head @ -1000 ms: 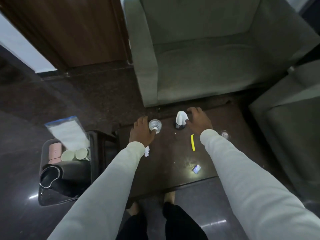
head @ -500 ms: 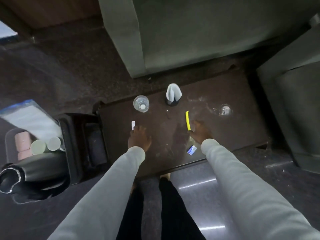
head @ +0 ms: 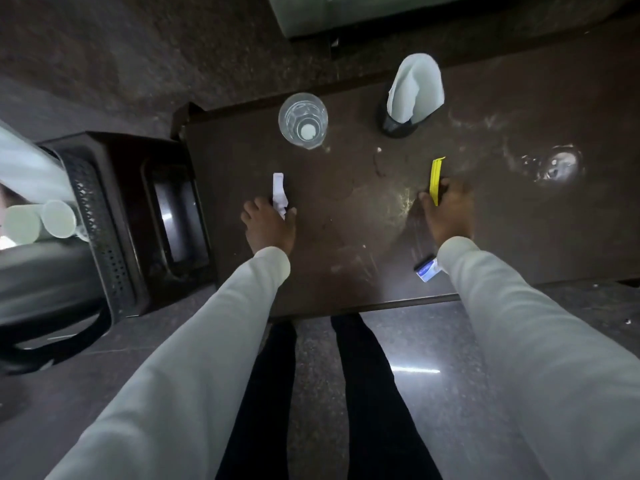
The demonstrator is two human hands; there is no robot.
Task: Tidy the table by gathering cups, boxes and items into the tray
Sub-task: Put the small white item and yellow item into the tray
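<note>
Both hands rested on the dark bench (head: 346,209). The left hand (head: 268,225) pinched the near end of a white wrapper (head: 278,192) toward the bench's left edge; the right hand (head: 448,211) closed its fingers on a yellow strip (head: 434,178) near the middle. A glass (head: 303,120) and a napkin holder (head: 412,95) stood along the far edge. A small blue-and-white packet (head: 426,269) lay at the near edge. The tray (head: 100,223), holding cups (head: 57,218), sat off the left edge.
</note>
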